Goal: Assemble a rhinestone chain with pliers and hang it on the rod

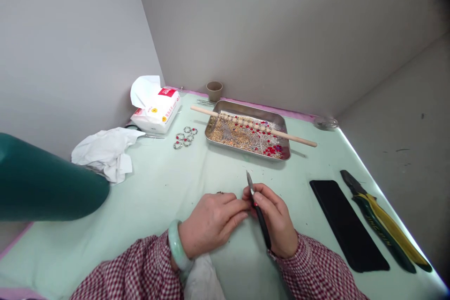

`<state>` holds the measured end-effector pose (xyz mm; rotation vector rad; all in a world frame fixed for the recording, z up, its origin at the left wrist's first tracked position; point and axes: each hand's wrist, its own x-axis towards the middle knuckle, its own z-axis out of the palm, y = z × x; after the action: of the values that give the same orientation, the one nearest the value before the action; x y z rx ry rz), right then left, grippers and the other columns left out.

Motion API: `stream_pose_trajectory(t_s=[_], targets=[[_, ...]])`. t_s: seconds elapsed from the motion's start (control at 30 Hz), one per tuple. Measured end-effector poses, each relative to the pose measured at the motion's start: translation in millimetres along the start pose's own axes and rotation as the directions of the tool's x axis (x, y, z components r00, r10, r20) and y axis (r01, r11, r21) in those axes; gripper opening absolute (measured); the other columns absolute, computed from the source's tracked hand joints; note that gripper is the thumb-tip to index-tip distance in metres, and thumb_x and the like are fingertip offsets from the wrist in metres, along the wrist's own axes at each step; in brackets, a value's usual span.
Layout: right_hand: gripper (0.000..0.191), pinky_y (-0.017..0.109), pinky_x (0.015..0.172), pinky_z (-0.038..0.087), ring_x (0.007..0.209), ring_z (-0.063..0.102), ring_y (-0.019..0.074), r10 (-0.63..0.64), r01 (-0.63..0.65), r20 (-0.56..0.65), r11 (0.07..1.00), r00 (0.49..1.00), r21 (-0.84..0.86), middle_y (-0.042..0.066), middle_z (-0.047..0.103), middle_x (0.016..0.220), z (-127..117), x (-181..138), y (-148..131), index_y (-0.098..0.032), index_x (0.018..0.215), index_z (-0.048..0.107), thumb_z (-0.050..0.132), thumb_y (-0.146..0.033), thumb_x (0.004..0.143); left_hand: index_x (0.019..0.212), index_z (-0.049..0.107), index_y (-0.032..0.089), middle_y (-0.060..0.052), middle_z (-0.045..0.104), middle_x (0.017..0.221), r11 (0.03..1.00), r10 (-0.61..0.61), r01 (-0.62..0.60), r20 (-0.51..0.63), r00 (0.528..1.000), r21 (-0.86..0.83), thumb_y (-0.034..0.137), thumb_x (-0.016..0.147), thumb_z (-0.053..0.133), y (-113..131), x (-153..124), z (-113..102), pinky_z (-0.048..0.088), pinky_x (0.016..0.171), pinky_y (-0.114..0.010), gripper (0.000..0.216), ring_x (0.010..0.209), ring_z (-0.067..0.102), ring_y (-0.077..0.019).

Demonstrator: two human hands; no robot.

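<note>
My right hand (276,220) is closed around slim pliers (262,222) with a black handle and a narrow, pointed metal nose that slants up and away. Its thumb lies along the tool. My left hand (214,222) has its fingers pressed together, the tips meeting those of my right hand. A tiny red bead (255,204) shows at that meeting point; whatever it belongs to is hidden by the fingers. Beyond the hands lie several small beaded rings (183,138). A metal tray (246,151) holds loose gold, clear and red beads.
A wooden rod (297,139) rests across the tray. On the right are a black flat slab (348,225) and large yellow-green pliers (383,225). Leftward are a tissue pack (156,112), crumpled white cloth (105,152) and a green cylinder (49,183). A small cup (214,90) stands behind.
</note>
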<state>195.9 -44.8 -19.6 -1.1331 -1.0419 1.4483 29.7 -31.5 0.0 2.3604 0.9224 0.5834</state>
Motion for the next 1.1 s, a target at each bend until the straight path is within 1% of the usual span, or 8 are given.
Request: stream_pose_trajectory(t_s=[0.1,0.17,0.27,0.47,0.53,0.63,0.8,1.1], targets=[[0.027,0.024,0.054,0.04,0.065,0.049,0.0138,0.014,-0.017,0.032,0.994,0.999,0.108,0.005,0.055,0.086,-0.7,1.8,-1.5,-0.017,0.092,0.058,0.046,-0.042,0.086,0.109,0.055,0.019,-0.004,0.061,0.083,1.0,-0.013,0.013,-0.006,1.0,-0.011,0.027,0.094,0.033,-0.8,-0.4,0.8,0.044,0.067,-0.027,0.028,0.074,0.055,-0.0147],[0.029,0.025,0.055,0.039,0.064,0.047,0.0134,-0.007,-0.002,0.069,0.991,0.998,0.135,0.005,0.054,0.088,-1.9,2.1,-1.7,-0.018,0.095,0.057,0.046,-0.043,0.086,0.111,0.054,0.019,-0.004,0.061,0.085,1.0,-0.02,0.02,-0.013,1.0,-0.019,0.027,0.094,0.034,-1.7,-0.3,0.8,0.044,0.068,-0.027,0.027,0.076,0.056,-0.0149],[0.024,0.025,0.057,0.039,0.066,0.046,0.0126,-0.003,-0.012,0.106,0.99,0.994,0.142,0.004,0.054,0.091,-4.6,1.6,-0.3,-0.019,0.098,0.058,0.05,-0.037,0.085,0.112,0.053,0.02,-0.003,0.062,0.085,0.999,-0.029,0.029,-0.008,1.0,-0.024,0.027,0.093,0.035,-2.6,-0.1,0.3,0.045,0.069,-0.027,0.027,0.076,0.057,-0.0149],[0.019,0.024,0.056,0.037,0.065,0.046,0.0123,0.021,-0.042,0.098,0.974,0.995,0.224,0.004,0.054,0.088,-3.9,3.7,0.0,-0.019,0.095,0.059,0.05,-0.032,0.084,0.114,0.052,0.021,-0.003,0.063,0.089,0.999,-0.024,0.024,0.002,1.0,-0.041,0.026,0.093,0.035,-2.1,-0.5,0.3,0.045,0.071,-0.028,0.027,0.079,0.058,-0.0151],[0.019,0.025,0.054,0.038,0.066,0.047,0.0133,0.027,-0.047,0.075,0.957,0.997,0.287,0.004,0.054,0.086,-3.0,5.9,-2.0,-0.018,0.092,0.06,0.049,-0.032,0.084,0.113,0.053,0.021,-0.003,0.064,0.087,0.999,-0.018,0.018,-0.006,1.0,-0.032,0.025,0.093,0.036,-2.2,-0.5,0.9,0.045,0.07,-0.028,0.027,0.077,0.058,-0.0152],[0.019,0.025,0.053,0.038,0.068,0.047,0.0148,0.054,-0.068,0.048,0.915,0.997,0.397,0.005,0.053,0.082,-4.2,9.6,-5.3,-0.017,0.087,0.061,0.048,-0.031,0.082,0.105,0.057,0.018,-0.004,0.063,0.081,1.0,-0.022,0.022,-0.027,0.999,0.0,0.025,0.093,0.037,-2.9,-0.1,1.9,0.044,0.067,-0.028,0.025,0.073,0.057,-0.0153],[0.021,0.026,0.054,0.039,0.066,0.046,0.0141,0.131,-0.147,0.069,0.822,0.989,0.551,0.005,0.052,0.08,-8.5,13.8,-7.6,-0.016,0.084,0.063,0.047,-0.03,0.081,0.099,0.06,0.016,-0.004,0.063,0.078,1.0,-0.022,0.023,-0.038,0.999,0.013,0.024,0.093,0.037,-3.9,0.8,3.4,0.044,0.065,-0.027,0.025,0.07,0.058,-0.0148],[0.022,0.028,0.059,0.041,0.067,0.046,0.0144,0.117,-0.155,0.103,0.803,0.988,0.575,0.005,0.053,0.08,-7.8,12.8,-4.4,-0.015,0.085,0.065,0.046,-0.026,0.083,0.097,0.06,0.017,-0.004,0.063,0.078,1.0,-0.017,0.018,-0.036,0.999,0.024,0.024,0.092,0.037,-4.9,0.6,3.8,0.044,0.065,-0.027,0.024,0.069,0.057,-0.0148]])
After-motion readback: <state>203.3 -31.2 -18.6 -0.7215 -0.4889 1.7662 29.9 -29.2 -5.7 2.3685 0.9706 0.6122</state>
